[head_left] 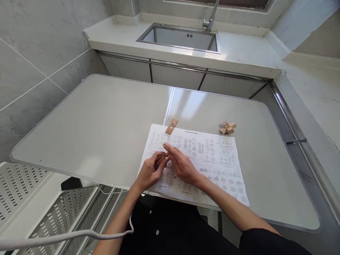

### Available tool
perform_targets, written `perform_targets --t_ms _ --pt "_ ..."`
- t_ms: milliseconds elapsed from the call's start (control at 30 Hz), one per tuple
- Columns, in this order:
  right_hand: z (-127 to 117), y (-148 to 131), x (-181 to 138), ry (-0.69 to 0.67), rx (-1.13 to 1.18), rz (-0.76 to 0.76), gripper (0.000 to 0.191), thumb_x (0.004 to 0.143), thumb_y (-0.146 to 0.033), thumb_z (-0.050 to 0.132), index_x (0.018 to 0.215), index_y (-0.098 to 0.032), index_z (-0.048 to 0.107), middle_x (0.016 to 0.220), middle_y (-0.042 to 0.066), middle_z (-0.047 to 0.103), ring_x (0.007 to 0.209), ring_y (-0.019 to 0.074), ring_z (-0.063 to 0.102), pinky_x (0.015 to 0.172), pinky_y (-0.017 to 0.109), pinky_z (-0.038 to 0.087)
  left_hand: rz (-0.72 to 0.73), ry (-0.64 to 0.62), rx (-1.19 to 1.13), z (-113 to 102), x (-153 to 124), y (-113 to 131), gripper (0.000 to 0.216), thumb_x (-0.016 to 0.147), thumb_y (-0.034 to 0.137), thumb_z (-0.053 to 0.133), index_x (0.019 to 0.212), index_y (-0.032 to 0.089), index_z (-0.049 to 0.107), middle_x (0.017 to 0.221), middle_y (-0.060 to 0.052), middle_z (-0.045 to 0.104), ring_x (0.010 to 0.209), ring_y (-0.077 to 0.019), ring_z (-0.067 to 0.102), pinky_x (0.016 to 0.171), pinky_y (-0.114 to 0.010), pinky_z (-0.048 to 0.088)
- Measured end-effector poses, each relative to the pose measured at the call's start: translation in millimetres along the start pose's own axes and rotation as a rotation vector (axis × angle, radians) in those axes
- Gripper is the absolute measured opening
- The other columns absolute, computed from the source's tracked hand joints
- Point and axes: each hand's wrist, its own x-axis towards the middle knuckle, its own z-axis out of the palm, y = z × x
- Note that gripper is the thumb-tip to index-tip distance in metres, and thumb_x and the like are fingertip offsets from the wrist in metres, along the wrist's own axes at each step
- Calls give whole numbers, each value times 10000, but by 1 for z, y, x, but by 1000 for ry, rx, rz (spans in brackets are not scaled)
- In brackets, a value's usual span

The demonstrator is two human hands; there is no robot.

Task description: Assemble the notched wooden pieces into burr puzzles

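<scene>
Wooden pieces (166, 146) are looking light and stiff, best held endwise. Our fingers (178, 156) are gripping them near the surface's (106, 120) front edge.

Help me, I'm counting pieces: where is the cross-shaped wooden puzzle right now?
In the head view, the cross-shaped wooden puzzle lies right of centre on the table, by the far right corner of the printed sheet.

Worktop (106, 117): pale, round-cornered, with a seam (170, 102) across it.
Printed sheet (209, 152): flat, reaching the near edge.
Notched wooden plate (169, 130): overlapping the sheet's far edge.
Interlocked wooden blocks (227, 128): just beyond the sheet, right.
</scene>
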Motion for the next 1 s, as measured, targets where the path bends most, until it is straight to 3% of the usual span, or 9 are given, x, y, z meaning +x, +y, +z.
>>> perform_targets --t_ms 233,500,667,733,833,933,1000 --pt "-1 0 0 -41 9 -22 613 1140 -249 329 1701 -420 151 1593 29 554 1439 246 557 1084 482 591 11 -11 -20 0 -1 -2 198 1039 374 552 1129 200 577 753 32 628 691 -127 585 730 -244 498" --pt "0 5 -1 -141 -98 -28 693 1126 -281 360 1712 -409 14 1546 54 605 1196 280 724 891 449 654 13 0 4 -1 -2 -4 186 1026 337 547 1144 199 584 848 2 701 779 -148 652 765 -247 514" --pt "-5 4 -1 -178 -103 -32 679 1135 -360 352 1707 -425 -9 1569 64 573 1105 278 728 817 432 648 24 -6 -21 -1 -2 -4 204 1036 365 547 1145 197 584 849 -5 704 811 -159 671 810 -262 532" --pt "-8 5 -2 -132 -104 -23 648 1133 -396 353 1711 -409 61 1498 88 606 1050 269 722 787 416 643 28 21 -24 0 -1 -4 214 1039 375 558 1158 199 588 828 3 695 778 -150 660 798 -259 530" --pt "-13 10 2 67 -109 20 600 1130 -396 328 1708 -352 170 1332 119 611 1002 253 695 805 419 635 26 116 -10 1 -2 -3 208 1035 379 577 1148 205 591 774 23 668 678 -130 621 720 -244 512" --pt "-19 21 16 286 -185 48 612 1106 -382 384 1693 -295 235 1360 151 543 1238 298 598 997 500 579 24 231 -8 1 -3 -4 198 1034 381 579 1133 209 587 783 18 670 665 -128 628 674 -236 497" --pt "-23 31 32 303 -307 73 630 1080 -388 450 1676 -276 279 1485 182 467 1397 337 486 1106 565 496 23 288 -7 0 -4 -4 202 1037 388 576 1133 211 582 789 16 670 672 -130 637 662 -234 493"
